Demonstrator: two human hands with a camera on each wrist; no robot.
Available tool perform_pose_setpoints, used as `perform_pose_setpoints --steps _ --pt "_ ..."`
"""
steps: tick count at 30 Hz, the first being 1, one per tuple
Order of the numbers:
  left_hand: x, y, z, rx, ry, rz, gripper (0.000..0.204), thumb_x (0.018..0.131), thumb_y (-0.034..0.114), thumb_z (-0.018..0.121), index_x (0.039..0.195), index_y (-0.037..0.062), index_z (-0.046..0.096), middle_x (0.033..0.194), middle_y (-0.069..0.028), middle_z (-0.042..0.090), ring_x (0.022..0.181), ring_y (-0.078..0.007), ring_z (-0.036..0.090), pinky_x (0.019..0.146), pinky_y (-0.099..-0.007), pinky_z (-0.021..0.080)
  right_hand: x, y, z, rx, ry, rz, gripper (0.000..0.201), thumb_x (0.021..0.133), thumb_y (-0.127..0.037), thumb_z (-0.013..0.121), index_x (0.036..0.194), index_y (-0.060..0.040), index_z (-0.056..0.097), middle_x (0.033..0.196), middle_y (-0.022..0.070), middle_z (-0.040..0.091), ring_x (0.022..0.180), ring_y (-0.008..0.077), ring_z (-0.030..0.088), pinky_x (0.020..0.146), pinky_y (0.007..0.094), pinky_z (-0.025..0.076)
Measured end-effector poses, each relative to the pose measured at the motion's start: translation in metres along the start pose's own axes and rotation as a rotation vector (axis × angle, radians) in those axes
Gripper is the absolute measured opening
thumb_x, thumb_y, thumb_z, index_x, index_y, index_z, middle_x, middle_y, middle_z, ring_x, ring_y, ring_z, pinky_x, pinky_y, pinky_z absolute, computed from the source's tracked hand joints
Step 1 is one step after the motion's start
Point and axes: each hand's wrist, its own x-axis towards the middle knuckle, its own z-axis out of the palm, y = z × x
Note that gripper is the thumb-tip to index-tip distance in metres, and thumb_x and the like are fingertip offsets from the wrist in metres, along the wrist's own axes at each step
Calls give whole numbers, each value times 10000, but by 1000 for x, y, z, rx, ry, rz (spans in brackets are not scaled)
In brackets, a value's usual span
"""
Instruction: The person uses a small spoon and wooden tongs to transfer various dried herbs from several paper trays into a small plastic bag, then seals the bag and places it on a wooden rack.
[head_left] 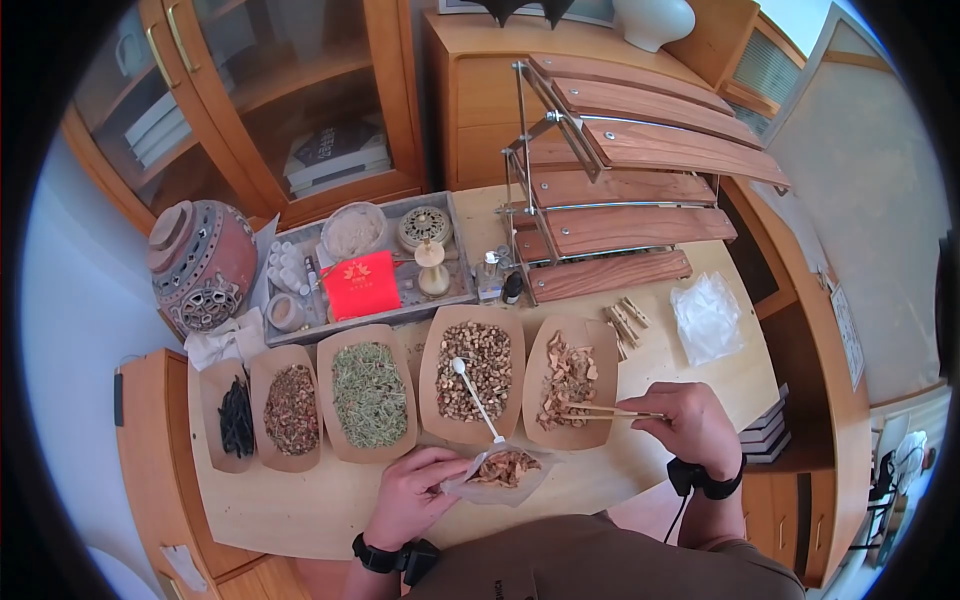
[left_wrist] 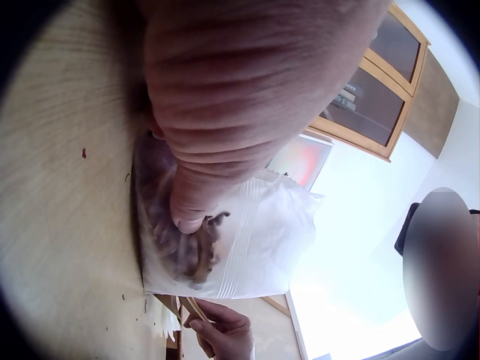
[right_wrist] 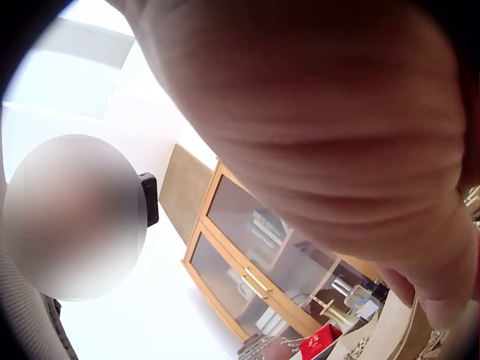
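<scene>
My left hand (head_left: 415, 490) holds a translucent pouch (head_left: 462, 487) by its side, its mouth spread. Dried brown pieces (head_left: 508, 467) fill it. In the left wrist view the thumb presses the pouch (left_wrist: 262, 247) from outside, brown pieces showing through. My right hand (head_left: 692, 425) pinches a pair of wooden tweezers (head_left: 615, 411). Their tips reach into the rightmost paper tray (head_left: 592, 434), among curled brown chips (head_left: 568, 375). A white long-handled spoon (head_left: 478, 400) lies across the neighbouring tray of chopped tan pieces (head_left: 478, 350), its handle end near the pouch.
To the left stand paper trays of green cut herb (head_left: 370, 392), reddish bits (head_left: 292, 408) and dark strips (head_left: 236, 420). Behind them, a grey tray (head_left: 460, 225) holds a red packet (head_left: 362, 285) and brass pieces. Clothespins (head_left: 625, 320), plastic bags (head_left: 706, 318) and a slatted wooden rack (head_left: 630, 215) sit at right.
</scene>
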Motion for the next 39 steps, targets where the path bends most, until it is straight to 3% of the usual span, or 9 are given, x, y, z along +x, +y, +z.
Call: perform_pose_setpoints --steps 17,32,39 --pt "0 0 0 25 0 18 352 816 40 828 1164 87 811 1071 -60 758 789 -172 717 622 -284 600 -2 -1 3 21 98 32 296 793 -43 833 1081 -108 836 726 99 663 626 299 635 584 390 492" --pt "1 4 0 11 13 16 336 833 81 850 1167 96 816 1034 -47 753 732 -161 685 611 -285 570 -3 -1 -2 121 124 134 275 826 -26 824 1096 -79 823 778 123 696 635 306 638 591 376 502" --pt "2 6 -1 7 8 15 345 832 76 851 1174 99 816 1028 -47 749 735 -156 684 616 -279 568 0 -1 7 186 68 153 287 837 -43 819 1124 -47 804 829 162 716 693 351 681 634 398 541"
